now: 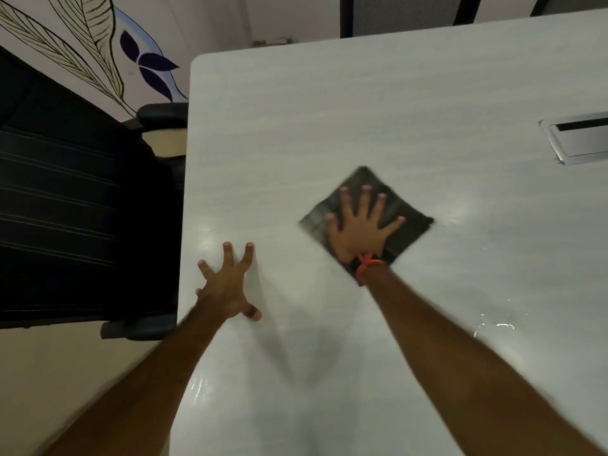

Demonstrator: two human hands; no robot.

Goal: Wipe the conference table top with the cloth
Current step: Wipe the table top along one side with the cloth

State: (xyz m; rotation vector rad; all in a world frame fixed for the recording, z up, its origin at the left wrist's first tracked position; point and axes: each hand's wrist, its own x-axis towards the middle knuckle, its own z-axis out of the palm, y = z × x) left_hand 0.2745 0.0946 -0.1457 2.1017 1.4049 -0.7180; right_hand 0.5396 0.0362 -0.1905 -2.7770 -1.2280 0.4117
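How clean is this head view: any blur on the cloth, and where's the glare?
Head view: the cloth is smeared at its edges by motion blur under the right hand; glare patches shine on the table top beside the left hand and at lower right; soft shadows lie beside both forearms.

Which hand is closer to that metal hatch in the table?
Right. The right hand presses the cloth below and left of the metal hatch; the left hand rests farther left, near the table edge.
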